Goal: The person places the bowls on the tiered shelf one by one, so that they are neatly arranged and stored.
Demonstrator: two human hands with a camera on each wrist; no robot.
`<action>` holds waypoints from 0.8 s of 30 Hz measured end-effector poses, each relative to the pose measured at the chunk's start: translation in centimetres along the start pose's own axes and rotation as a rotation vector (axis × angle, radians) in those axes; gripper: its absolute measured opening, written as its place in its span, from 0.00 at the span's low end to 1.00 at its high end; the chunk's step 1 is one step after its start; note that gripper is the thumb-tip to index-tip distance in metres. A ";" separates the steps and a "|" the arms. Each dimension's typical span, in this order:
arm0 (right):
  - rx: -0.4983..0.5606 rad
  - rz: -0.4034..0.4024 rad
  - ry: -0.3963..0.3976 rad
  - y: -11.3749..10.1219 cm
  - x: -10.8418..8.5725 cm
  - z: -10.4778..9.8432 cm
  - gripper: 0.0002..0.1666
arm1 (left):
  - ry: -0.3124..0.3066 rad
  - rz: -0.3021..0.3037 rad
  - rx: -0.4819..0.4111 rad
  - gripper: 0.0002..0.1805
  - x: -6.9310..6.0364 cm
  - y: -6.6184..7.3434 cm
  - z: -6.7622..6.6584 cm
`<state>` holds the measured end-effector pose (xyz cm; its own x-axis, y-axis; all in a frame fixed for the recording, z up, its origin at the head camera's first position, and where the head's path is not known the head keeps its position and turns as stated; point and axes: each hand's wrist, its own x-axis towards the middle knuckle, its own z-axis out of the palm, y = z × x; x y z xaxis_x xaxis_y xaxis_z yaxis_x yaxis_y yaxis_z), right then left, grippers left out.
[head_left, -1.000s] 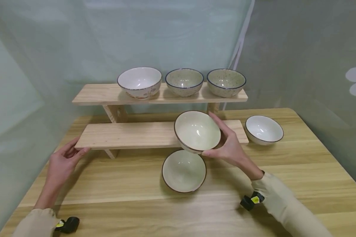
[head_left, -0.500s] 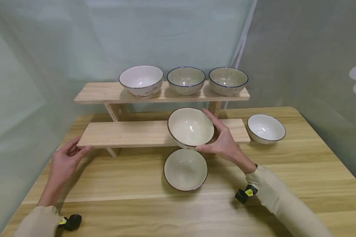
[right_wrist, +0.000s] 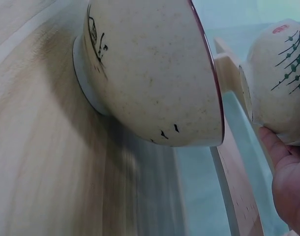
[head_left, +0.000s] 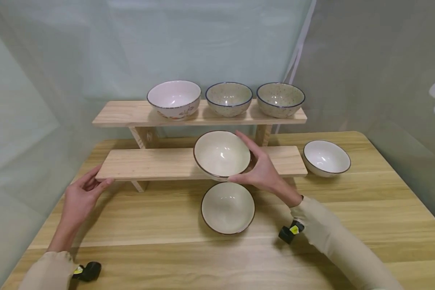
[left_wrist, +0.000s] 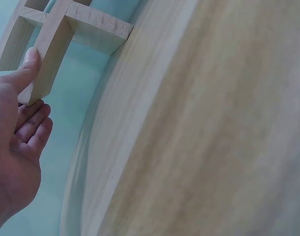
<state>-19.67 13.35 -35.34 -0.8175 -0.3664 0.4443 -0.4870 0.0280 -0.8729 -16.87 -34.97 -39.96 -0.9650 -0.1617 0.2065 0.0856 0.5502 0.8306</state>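
Observation:
My right hand (head_left: 262,171) grips the right side of a cream bowl (head_left: 222,154) with a brown rim, thumb at the front and fingers behind, over the lower shelf (head_left: 152,163). In the right wrist view this bowl (right_wrist: 275,73) shows a green plant pattern, with the hand (right_wrist: 292,187) at its base. A second cream bowl (head_left: 228,208) stands on the table just in front of the shelf. My left hand (head_left: 80,197) pinches the left end of the lower shelf; the left wrist view shows the thumb of that hand (left_wrist: 17,142) on top of the board (left_wrist: 51,54), fingers curled beneath.
On the upper shelf (head_left: 123,112) stand a white patterned bowl (head_left: 175,98) and two speckled bowls with blue rims (head_left: 229,99) (head_left: 280,100). A white bowl (head_left: 326,158) sits on the table (head_left: 148,249) beside the shelf's right end. Curtains hang behind and at the sides.
The right hand has moved left along the lower shelf with the cream bowl. The left hand has kept its grip on the shelf end. The view has shifted slightly.

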 end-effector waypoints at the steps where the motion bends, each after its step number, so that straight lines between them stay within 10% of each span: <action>1: -0.002 0.002 -0.002 0.0 0.1 0.1 0.77 | -0.001 0.001 0.000 0.38 0.0 0.0 0.0; 24: 0.029 0.064 -0.035 -0.1 2.4 2.8 0.68 | 0.001 -0.011 0.015 0.39 -0.1 0.3 0.0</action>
<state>-20.71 9.88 -34.76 -0.8351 -0.3974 0.3804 -0.4243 0.0254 -0.9051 -16.74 -34.80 -39.75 -0.9655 -0.1690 0.1979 0.0708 0.5609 0.8248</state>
